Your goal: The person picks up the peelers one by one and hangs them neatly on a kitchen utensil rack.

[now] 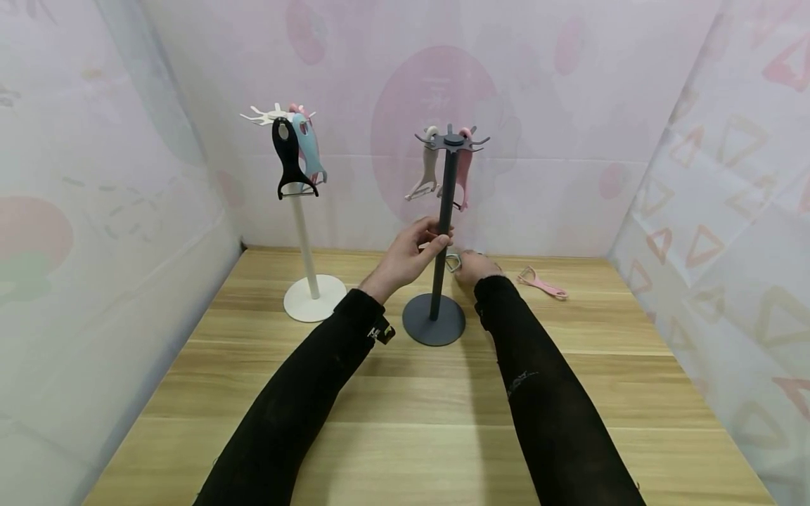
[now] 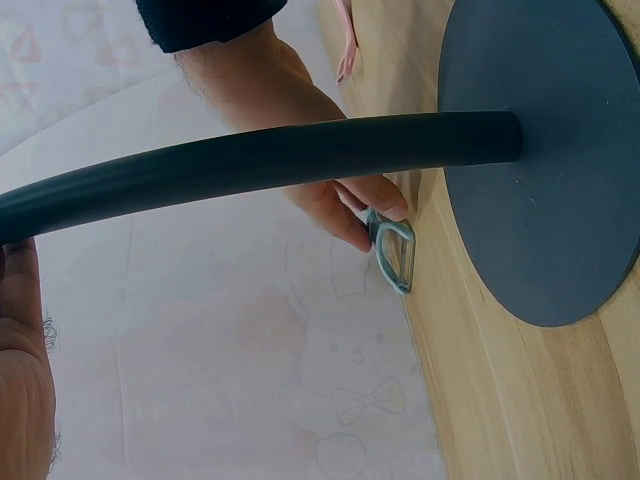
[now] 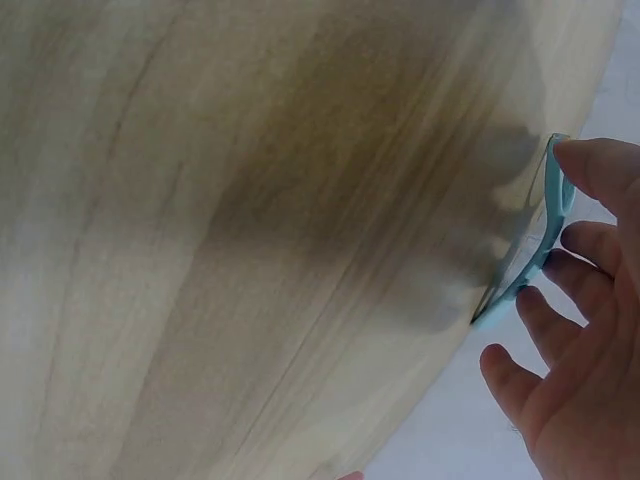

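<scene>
My left hand [image 1: 408, 256] holds the pole of a dark grey stand [image 1: 446, 197] between thumb and fingers. In the left wrist view the pole [image 2: 280, 160] crosses the frame to its round base. Behind the stand, near the table's back edge, my right hand [image 1: 476, 268] pinches a light blue peeler [image 1: 453, 263]. Its blade end sticks out past the fingertips in the left wrist view, and the right wrist view shows the peeler [image 3: 550, 220] close to the wood. A beige peeler [image 1: 429, 160] and a pink peeler [image 1: 465, 169] hang from the dark stand's hooks.
On the left stands a white stand [image 1: 315, 299], with a black peeler [image 1: 290, 158], a blue peeler [image 1: 309, 144] and a pink one hung on it. Another pink peeler [image 1: 544, 284] lies on the table [image 1: 601, 372] to the right. Patterned cloth walls border the table.
</scene>
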The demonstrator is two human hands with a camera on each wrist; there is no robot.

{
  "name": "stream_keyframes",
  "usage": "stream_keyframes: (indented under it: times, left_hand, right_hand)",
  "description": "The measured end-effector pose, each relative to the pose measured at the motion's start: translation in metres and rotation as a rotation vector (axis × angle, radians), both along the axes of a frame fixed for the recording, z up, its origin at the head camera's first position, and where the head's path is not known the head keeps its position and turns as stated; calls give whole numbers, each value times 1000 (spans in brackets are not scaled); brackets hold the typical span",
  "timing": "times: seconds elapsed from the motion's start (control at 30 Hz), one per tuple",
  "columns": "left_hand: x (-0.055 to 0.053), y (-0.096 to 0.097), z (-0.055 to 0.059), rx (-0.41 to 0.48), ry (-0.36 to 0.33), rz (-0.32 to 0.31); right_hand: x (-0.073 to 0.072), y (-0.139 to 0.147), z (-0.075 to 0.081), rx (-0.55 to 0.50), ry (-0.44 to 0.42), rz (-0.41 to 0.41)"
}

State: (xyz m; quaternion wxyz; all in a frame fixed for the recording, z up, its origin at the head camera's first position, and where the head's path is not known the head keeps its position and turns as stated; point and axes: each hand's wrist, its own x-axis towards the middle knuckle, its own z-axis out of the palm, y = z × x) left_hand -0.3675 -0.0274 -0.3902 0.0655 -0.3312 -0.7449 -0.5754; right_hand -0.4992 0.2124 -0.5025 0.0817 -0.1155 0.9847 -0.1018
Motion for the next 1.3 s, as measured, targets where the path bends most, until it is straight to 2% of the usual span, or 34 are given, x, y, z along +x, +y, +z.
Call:
stream_keyframes:
  times: [0.1, 0.2, 0.33, 0.57, 0.6, 0.63, 0.7, 0.73, 0.83, 0.87, 0.93, 0.97, 1.13, 1.23, 1.3]
  left_hand:
    - [0, 0, 0, 1, -2, -1]
    - [0, 1, 0, 0, -5, 0]
    - [-1, 1, 0, 0, -4, -1]
    - [-1, 1, 0, 2, -10, 5]
    - [0, 1, 1, 2, -11, 7]
    - [0, 1, 1, 0, -12, 10]
    - [0, 1, 2, -3, -14, 14]
    - [0, 1, 2, -5, -16, 15]
    - [0, 1, 2, -9, -20, 17]
    - [1, 1, 2, -10, -22, 18]
    - [1, 1, 2, -7, -24, 17]
    - [1, 1, 2, -5, -25, 17]
    - [0, 1, 1, 0, -21, 14]
    - [-1, 1, 0, -4, -14, 14]
    - [-1, 1, -1, -7, -10, 11]
  right_hand:
    - [-11, 5, -10, -8, -25, -3]
    - [-8, 6, -6, 13, -20, 3]
    - [9, 2, 10, 51, 21, 19]
    - [39, 1, 32, -91, 28, 7]
    - [41, 1, 33, -104, 33, 8]
    - [31, 10, 22, -127, 49, 31]
    - [35, 12, 24, -129, 59, 35]
    - [29, 17, 18, -130, 85, 55]
    - [33, 21, 20, -128, 85, 68]
    - [45, 15, 32, -114, 73, 56]
    - [48, 17, 34, -112, 69, 72]
    - [56, 14, 41, -108, 47, 64]
    - [64, 15, 48, -81, 22, 103]
    - [67, 14, 50, -95, 16, 61]
    - [67, 13, 49, -114, 31, -21]
